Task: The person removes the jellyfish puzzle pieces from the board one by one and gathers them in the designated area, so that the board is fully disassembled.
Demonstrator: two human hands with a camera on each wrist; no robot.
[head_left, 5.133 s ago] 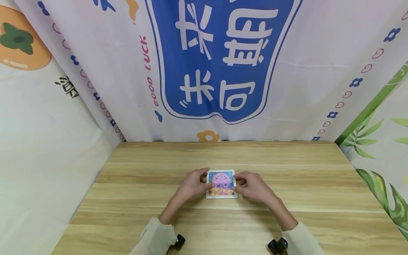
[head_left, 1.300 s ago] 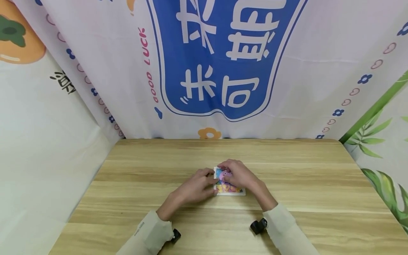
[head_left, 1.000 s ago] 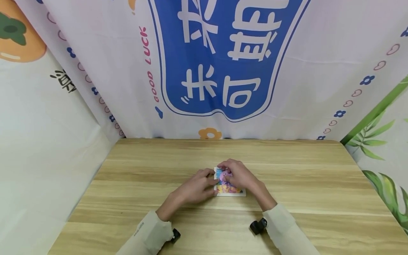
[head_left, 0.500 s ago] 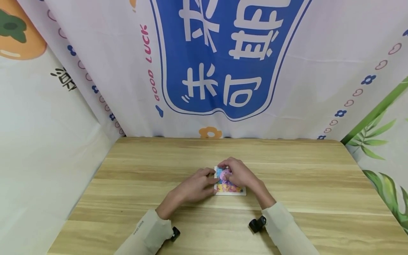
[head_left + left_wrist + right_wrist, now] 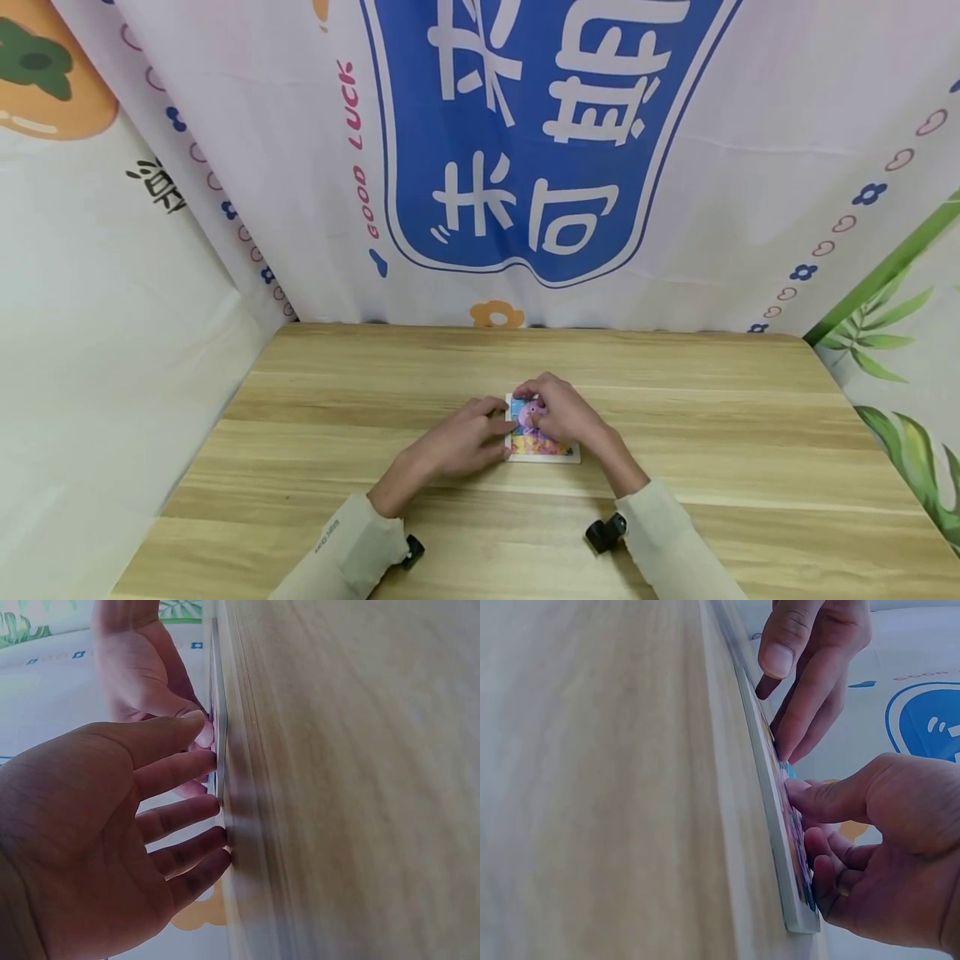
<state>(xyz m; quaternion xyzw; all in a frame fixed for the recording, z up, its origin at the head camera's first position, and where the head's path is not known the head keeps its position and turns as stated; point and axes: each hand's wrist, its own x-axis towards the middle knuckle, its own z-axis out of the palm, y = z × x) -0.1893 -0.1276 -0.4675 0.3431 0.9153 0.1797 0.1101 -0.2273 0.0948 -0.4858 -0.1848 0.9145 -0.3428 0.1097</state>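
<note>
A small square jellyfish picture puzzle (image 5: 540, 447) with a white border lies flat on the wooden table. My left hand (image 5: 461, 437) reaches in from the left, its spread, nearly straight fingertips at the puzzle's left edge. Over the upper right of the picture, my right hand (image 5: 566, 410) has its thumb and curled fingers on the surface, covering that part. In the right wrist view, the right thumb (image 5: 817, 796) touches the picture beside a small raised teal bit (image 5: 791, 771). The left wrist view shows the left fingers (image 5: 180, 817) along the thin puzzle edge.
The wood-grain table (image 5: 360, 367) extends around the puzzle on all sides. A printed curtain (image 5: 300, 208) hangs along its far edge, with more printed cloth at both sides. Black wrist cameras (image 5: 606, 533) sit at the cuffs of the light sleeves.
Compared with about five seconds ago, my right hand has moved from the puzzle's right edge onto its upper part, and my left fingers have straightened. Over the last second both hands stay nearly still.
</note>
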